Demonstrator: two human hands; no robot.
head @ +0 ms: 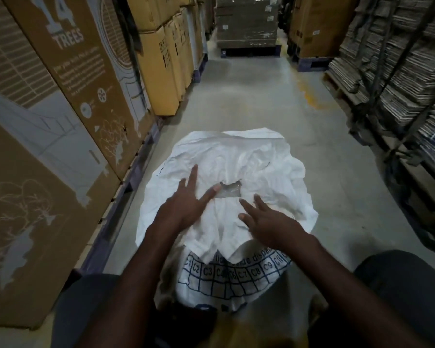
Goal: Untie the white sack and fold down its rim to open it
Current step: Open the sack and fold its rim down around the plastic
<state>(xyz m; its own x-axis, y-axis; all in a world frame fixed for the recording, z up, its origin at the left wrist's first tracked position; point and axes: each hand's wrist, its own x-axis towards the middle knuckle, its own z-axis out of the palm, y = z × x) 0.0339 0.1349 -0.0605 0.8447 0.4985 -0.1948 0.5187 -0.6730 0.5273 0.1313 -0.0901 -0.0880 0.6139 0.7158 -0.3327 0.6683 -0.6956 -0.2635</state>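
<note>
Sack (236,159), white woven plastic and heavily creased, stands on a concrete floor (274,96) in a warehouse aisle, its crumpled top spread wide with a small dark gap (230,190) at the centre. A blue grid printed on its near side reads C1 to C10. Cartons (60,96) along the left wall bear "14 TREES"; flattened cardboard (399,71) is stacked at right. The left hand (186,204) and right hand (266,222) lie flat on the fabric, fingers splayed, gripping nothing.
</note>
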